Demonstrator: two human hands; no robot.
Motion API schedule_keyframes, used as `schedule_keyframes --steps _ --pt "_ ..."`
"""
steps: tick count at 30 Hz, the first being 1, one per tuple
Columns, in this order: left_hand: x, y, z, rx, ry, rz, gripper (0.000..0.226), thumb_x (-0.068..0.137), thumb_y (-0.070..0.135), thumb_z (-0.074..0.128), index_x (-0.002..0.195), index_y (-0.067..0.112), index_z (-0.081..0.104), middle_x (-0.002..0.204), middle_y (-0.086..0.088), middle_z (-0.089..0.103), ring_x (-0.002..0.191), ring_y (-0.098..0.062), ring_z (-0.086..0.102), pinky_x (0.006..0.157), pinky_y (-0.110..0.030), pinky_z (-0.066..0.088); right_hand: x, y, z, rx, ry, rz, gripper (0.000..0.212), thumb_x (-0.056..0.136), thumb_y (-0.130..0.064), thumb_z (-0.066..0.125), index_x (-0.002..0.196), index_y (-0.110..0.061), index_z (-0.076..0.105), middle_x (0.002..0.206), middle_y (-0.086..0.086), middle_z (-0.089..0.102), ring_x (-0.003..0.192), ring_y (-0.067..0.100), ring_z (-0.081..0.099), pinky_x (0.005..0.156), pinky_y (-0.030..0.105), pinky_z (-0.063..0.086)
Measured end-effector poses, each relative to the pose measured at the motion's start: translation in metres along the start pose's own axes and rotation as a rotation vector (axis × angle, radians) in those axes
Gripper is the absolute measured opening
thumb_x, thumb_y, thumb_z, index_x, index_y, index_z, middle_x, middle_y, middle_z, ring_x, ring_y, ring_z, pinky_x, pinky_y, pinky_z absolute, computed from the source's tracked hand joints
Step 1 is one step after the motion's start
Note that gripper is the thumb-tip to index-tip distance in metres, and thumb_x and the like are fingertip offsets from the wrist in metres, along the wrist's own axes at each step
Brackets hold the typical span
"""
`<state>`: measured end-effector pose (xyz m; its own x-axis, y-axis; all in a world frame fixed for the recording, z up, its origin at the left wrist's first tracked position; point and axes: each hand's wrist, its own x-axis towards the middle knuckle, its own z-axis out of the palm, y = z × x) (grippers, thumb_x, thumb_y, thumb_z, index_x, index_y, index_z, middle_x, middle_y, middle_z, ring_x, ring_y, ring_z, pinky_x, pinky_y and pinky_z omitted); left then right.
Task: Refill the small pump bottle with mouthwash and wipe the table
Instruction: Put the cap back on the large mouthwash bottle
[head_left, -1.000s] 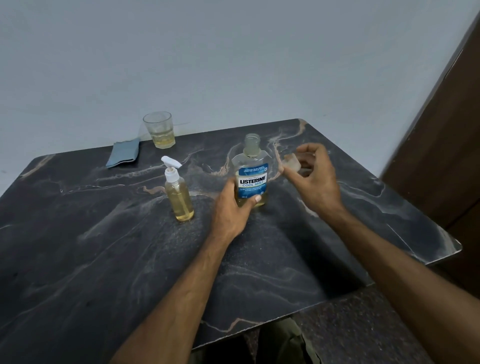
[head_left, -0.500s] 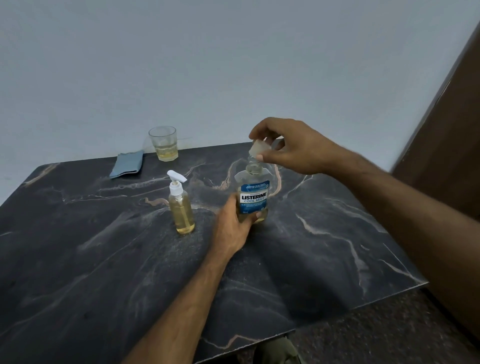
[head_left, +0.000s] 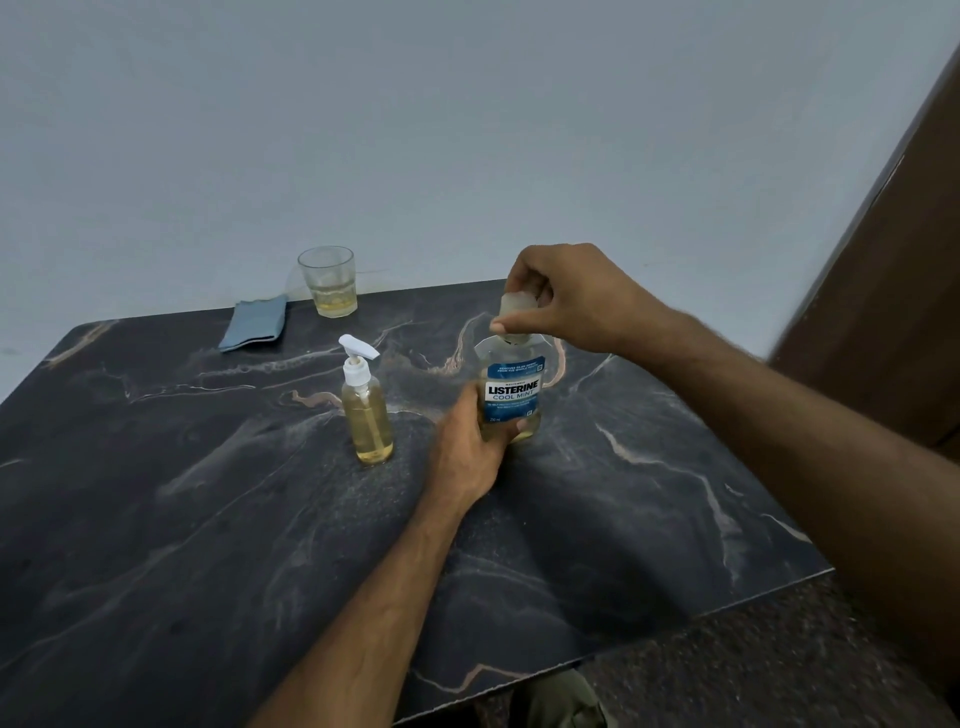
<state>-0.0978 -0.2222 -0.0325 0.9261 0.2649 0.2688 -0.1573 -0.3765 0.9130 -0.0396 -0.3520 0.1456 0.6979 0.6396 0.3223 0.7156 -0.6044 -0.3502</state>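
Since 1 second ago the right hand (head_left: 576, 299) has carried the cap (head_left: 517, 306) from beside the mouthwash bottle (head_left: 511, 387) up over its neck, and since half a second ago it has settled lower, so the cap now sits on the neck with thumb and fingers curled round it. Whether it is threaded on or only resting there cannot be told. Low on the same bottle, the left hand (head_left: 475, 441) grips the body from the near side, holding it upright on the table (head_left: 208, 519); its long axis stands vertical, straight under the right hand. Any coming twist turns on that line: cap directly above neck, 1 hand steadying below and the other working on top. A thin layer of yellowish liquid shows at the bottle's base, under the blue label. Just to its left, apart from both hands, stands the small pump bottle (head_left: 366, 410), upright, pump head on, and filled with pale yellow liquid nearly to the shoulder, so the refill looks done. The left hand is the nearer to it. At the far edge a glass (head_left: 328, 283) holds a little yellow liquid, and a folded blue cloth (head_left: 254, 323) lies just beside it, well apart from both hands and not yet used for wiping.
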Motion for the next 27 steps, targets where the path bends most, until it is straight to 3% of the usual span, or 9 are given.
schedule_keyframes --steps 3,6,9,12,15,19,22,24,27 --pt "-0.001 0.001 0.0 0.006 -0.003 -0.004 0.045 0.081 0.032 0.075 0.116 0.037 0.048 0.111 0.021 0.058 0.104 0.001 0.057 0.082 -0.013 0.041 -0.001 -0.001 0.003 -0.11 0.013 0.042 0.051 0.077 -0.063 0.07 0.102 -0.019 0.06 0.081 -0.01 0.058 0.075 0.007 0.054 0.067 0.027 0.047" --pt "0.0 0.0 0.0 0.02 0.001 -0.003 0.047 0.081 0.031 0.075 0.12 0.032 0.049 0.116 0.017 0.06 0.105 0.001 0.055 0.084 -0.013 0.041 -0.003 0.001 -0.007 -0.126 0.059 0.043 0.057 0.081 -0.072 0.055 0.107 -0.021 0.061 0.082 -0.011 0.057 0.078 0.009 0.056 0.068 0.029 0.047" --pt "0.001 -0.002 0.001 0.031 -0.004 -0.001 0.049 0.082 0.029 0.075 0.125 0.024 0.051 0.125 0.007 0.062 0.112 -0.004 0.056 0.092 -0.023 0.045 0.0 0.003 -0.019 0.112 0.009 0.038 0.048 0.089 -0.057 0.058 0.124 -0.024 0.058 0.106 -0.008 0.062 0.094 0.008 0.059 0.077 0.025 0.048" --pt "0.002 -0.003 0.001 0.042 -0.004 -0.002 0.051 0.082 0.029 0.074 0.126 0.023 0.05 0.126 0.006 0.062 0.114 -0.006 0.056 0.092 -0.024 0.044 0.002 0.003 -0.023 0.231 -0.202 0.028 0.044 0.093 -0.032 0.066 0.134 -0.023 0.054 0.125 -0.007 0.06 0.11 0.007 0.059 0.088 0.02 0.048" --pt "0.003 -0.003 0.001 0.05 0.0 -0.011 0.05 0.081 0.031 0.075 0.124 0.025 0.051 0.121 0.013 0.061 0.11 -0.004 0.056 0.086 -0.017 0.043 0.001 0.005 -0.012 0.173 -0.228 0.006 0.035 0.091 -0.023 0.07 0.124 -0.016 0.064 0.115 -0.006 0.066 0.104 0.005 0.061 0.086 0.017 0.051" --pt "0.002 -0.001 0.0 0.046 0.005 -0.029 0.046 0.08 0.034 0.076 0.117 0.034 0.049 0.105 0.024 0.056 0.093 0.011 0.053 0.074 -0.008 0.037 0.001 0.003 0.007 0.107 0.01 0.094 0.038 0.079 -0.046 0.077 0.101 -0.015 0.069 0.092 -0.007 0.066 0.08 0.004 0.059 0.067 0.017 0.05" --pt "0.002 -0.001 0.0 0.045 0.007 -0.023 0.047 0.08 0.034 0.076 0.118 0.034 0.05 0.105 0.024 0.056 0.096 0.008 0.054 0.076 -0.008 0.038 -0.002 0.001 0.012 0.002 0.028 0.066 0.043 0.082 -0.056 0.068 0.101 -0.018 0.066 0.091 -0.007 0.065 0.078 0.002 0.058 0.059 0.013 0.04" --pt "0.002 -0.002 0.0 0.051 0.009 -0.014 0.046 0.08 0.033 0.076 0.117 0.034 0.049 0.109 0.022 0.058 0.101 0.003 0.055 0.08 -0.01 0.041 -0.005 0.003 0.007 0.034 -0.068 0.046 0.048 0.086 -0.056 0.064 0.117 -0.019 0.062 0.109 -0.005 0.065 0.093 0.005 0.06 0.07 0.016 0.043" --pt "0.003 -0.004 0.001 0.064 0.01 0.004 0.048 0.081 0.031 0.076 0.122 0.027 0.051 0.121 0.01 0.062 0.109 -0.004 0.057 0.09 -0.022 0.047 -0.006 0.009 -0.008 0.277 -0.143 0.057 0.057 0.091 -0.039 0.065 0.142 -0.022 0.045 0.142 -0.005 0.052 0.127 0.007 0.048 0.101 0.025 0.041"
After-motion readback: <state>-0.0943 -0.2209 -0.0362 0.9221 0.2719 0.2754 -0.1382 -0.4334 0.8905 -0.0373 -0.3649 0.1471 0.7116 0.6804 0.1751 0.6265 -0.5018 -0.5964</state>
